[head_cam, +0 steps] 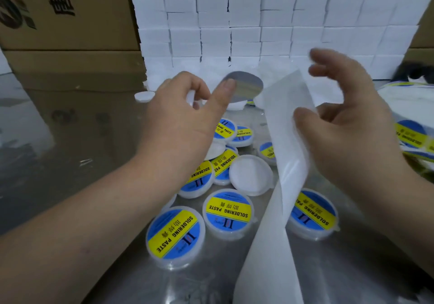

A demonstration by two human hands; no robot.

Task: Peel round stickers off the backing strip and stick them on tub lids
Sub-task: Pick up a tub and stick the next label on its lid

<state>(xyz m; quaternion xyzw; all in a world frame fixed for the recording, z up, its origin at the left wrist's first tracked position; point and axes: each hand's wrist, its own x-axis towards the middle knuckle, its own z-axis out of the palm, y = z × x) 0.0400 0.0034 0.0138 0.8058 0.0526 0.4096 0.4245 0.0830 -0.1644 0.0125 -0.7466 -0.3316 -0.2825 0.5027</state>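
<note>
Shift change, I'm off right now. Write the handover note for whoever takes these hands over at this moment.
Left hand: holds a peeled round sticker by its edge, raised, plain back toward the camera.
Right hand: thumb pinches the backing strip, which hangs down over the table.
Done: several labelled tubs lie on the table.
Left: a plain white lid lies bare among them. It probably takes the held sticker next. Then keep peeling.
</note>
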